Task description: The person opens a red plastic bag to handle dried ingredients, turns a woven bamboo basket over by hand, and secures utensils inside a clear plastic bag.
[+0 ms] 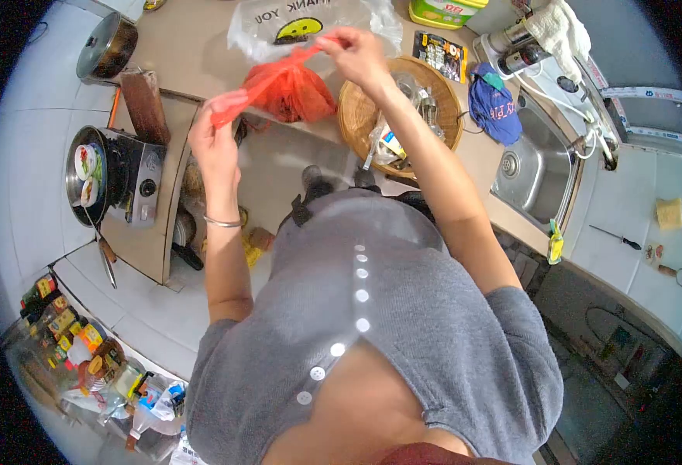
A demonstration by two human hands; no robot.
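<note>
A thin red plastic bag (298, 93) rests near the counter's front edge with something bulky inside that I cannot make out. My left hand (218, 130) pinches one handle of it, and my right hand (356, 56) grips the other, so the top is stretched between them. Just behind it lies a clear bag (260, 27) printed "THANK YOU" with a yellow smiley. A round wicker basket (353, 116) sits below my right forearm and holds several packets and small items, partly hidden by the arm.
On the left, a wok (75, 178) with dishes in it stands on a gas stove (146, 182); a pot (107, 46) is behind. To the right are a blue cap (494, 105), a black packet (440, 56) and a steel sink (542, 170). Several bottles (85, 341) crowd the lower left.
</note>
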